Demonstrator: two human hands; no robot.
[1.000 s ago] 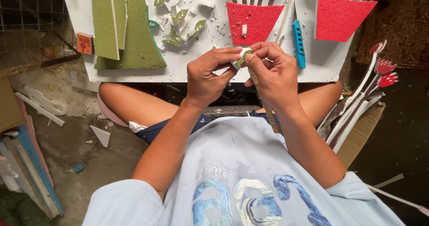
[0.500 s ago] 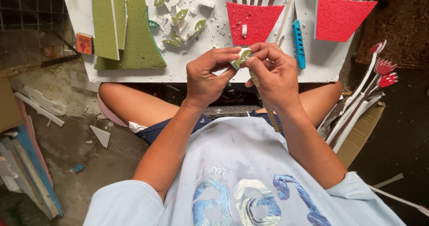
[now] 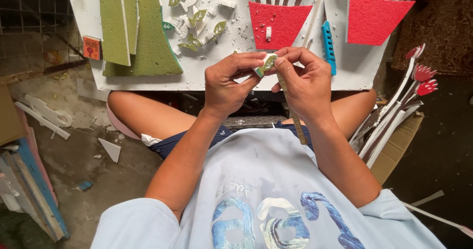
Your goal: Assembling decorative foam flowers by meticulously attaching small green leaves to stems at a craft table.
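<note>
Both hands meet above the near edge of the white table (image 3: pixel 148 79). The left hand (image 3: pixel 227 84) and right hand (image 3: pixel 304 81) pinch a small green foam leaf (image 3: pixel 264 64) between fingertips, its long axis tilted, tip up-right. A thin stick (image 3: pixel 294 121) runs down from the right hand toward the lap.

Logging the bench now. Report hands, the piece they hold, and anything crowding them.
Left hand and right hand: both pinching small green-and-white leaf piece above the white board's edge. Thin brown stick runs down from right hand. Blue cutter close by, not touching.
</note>
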